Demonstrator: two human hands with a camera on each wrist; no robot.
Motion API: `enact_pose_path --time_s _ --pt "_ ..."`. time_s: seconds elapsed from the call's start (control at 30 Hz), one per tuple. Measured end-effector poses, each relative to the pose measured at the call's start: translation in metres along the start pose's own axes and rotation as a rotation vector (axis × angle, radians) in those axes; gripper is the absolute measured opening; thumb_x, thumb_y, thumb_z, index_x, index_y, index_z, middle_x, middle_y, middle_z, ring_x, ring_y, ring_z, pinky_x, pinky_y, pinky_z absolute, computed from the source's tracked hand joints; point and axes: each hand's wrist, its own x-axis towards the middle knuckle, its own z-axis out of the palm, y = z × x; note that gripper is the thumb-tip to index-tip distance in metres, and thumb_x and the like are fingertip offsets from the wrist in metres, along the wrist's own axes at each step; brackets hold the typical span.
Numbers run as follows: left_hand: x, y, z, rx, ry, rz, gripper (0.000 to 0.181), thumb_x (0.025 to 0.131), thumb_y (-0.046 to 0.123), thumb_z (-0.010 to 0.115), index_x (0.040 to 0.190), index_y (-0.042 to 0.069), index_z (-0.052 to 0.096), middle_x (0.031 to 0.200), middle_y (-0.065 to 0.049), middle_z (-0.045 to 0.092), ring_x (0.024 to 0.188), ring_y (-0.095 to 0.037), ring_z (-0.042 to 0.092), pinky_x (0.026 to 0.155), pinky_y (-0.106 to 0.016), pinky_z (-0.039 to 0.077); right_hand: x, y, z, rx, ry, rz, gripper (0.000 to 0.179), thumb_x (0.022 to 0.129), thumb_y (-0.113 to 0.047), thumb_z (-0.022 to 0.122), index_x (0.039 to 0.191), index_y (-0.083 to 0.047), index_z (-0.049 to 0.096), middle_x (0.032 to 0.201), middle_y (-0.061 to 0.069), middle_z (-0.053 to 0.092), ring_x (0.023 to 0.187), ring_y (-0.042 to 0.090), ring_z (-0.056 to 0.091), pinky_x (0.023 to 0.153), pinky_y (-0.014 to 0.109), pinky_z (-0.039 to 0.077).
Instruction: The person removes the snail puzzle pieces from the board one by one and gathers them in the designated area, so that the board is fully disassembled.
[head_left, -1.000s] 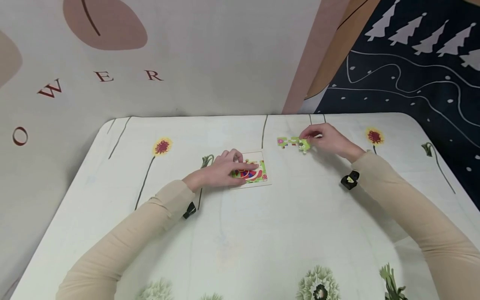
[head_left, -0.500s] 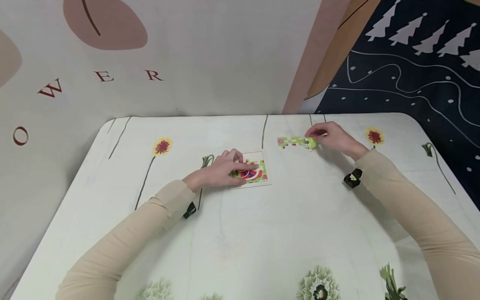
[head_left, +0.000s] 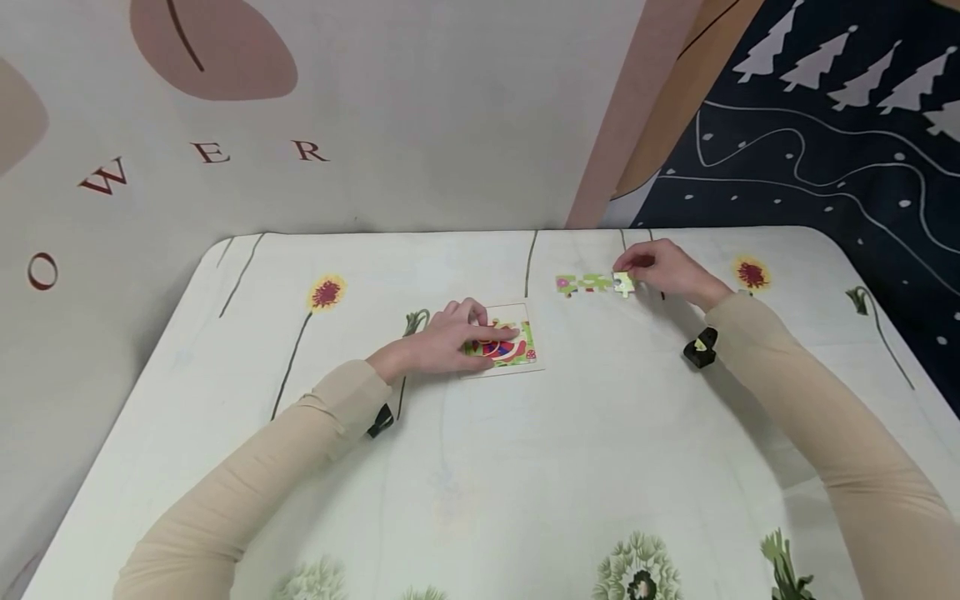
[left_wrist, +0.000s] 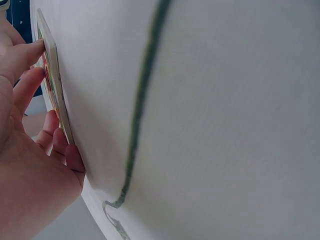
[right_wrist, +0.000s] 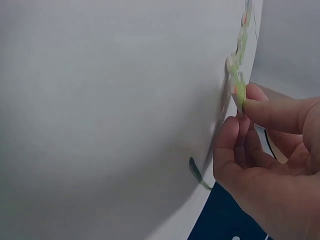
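My left hand lies over a small picture puzzle in a thin tray, at the middle of the table in the head view. Its thumb and index finger stretch across the colourful picture, while the other fingertips are at the tray's edge in the left wrist view. Farther back and to the right, my right hand pinches a green jigsaw piece between thumb and fingertips. That piece is tilted, close over the table, at the right end of a short row of loose green puzzle pieces.
A white cloth with printed flowers covers the table. Behind it rises a pale printed wall hanging, and a dark one with white trees hangs at the right. The loose pieces lie near the table's back edge.
The right hand has shifted a little to the right with the jigsaw piece, which now shows paler and more tilted. My left hand stays where it was on the puzzle.
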Motion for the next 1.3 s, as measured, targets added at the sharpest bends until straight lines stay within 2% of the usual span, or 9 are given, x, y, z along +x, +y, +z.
enact_pose_path --time_s 0.47,0.77,0.93,1.17,1.3 --pt "0.001 0.001 0.0 -0.015 -0.008 -0.035 0.05 0.091 0.028 0.066 0.139 0.029 0.054 0.115 -0.002 0.038 0.1 -0.023 0.032 0.081 -0.037 0.028 0.005 0.001 0.007 -0.013 0.0 0.023 0.024 0.094 0.007 0.048 0.111 0.005 0.065 0.113 0.021 0.06 0.097 0.03 0.047 0.084 0.04 0.038" --pt "0.0 0.002 0.0 -0.023 -0.006 -0.032 0.05 0.09 0.028 0.067 0.139 0.028 0.054 0.114 -0.002 0.038 0.098 -0.023 0.032 0.08 -0.037 0.027 0.005 0.002 0.008 -0.027 0.006 0.021 0.023 0.094 0.008 0.048 0.111 0.006 0.064 0.112 0.021 0.06 0.096 0.031 0.047 0.083 0.041 0.038" --pt "0.002 0.001 0.002 -0.018 0.003 -0.023 0.05 0.09 0.028 0.067 0.139 0.028 0.055 0.114 -0.002 0.038 0.097 -0.023 0.032 0.078 -0.037 0.027 0.004 0.003 0.006 -0.015 0.005 0.028 0.023 0.094 0.007 0.048 0.112 0.005 0.063 0.112 0.021 0.059 0.096 0.031 0.047 0.083 0.041 0.038" --pt "0.002 0.002 0.002 -0.018 0.009 -0.028 0.051 0.09 0.028 0.067 0.139 0.029 0.055 0.115 -0.003 0.038 0.098 -0.023 0.033 0.08 -0.037 0.028 -0.002 0.002 0.003 0.006 0.025 0.04 0.023 0.095 0.003 0.05 0.115 0.004 0.063 0.114 0.021 0.059 0.1 0.031 0.049 0.089 0.043 0.038" --pt "0.0 0.005 0.003 -0.002 0.021 -0.034 0.05 0.09 0.028 0.067 0.139 0.028 0.055 0.118 -0.004 0.039 0.098 -0.024 0.033 0.081 -0.037 0.029 -0.005 -0.001 0.002 0.033 0.036 0.018 0.021 0.096 -0.001 0.054 0.114 0.003 0.064 0.114 0.02 0.06 0.101 0.031 0.05 0.087 0.042 0.038"
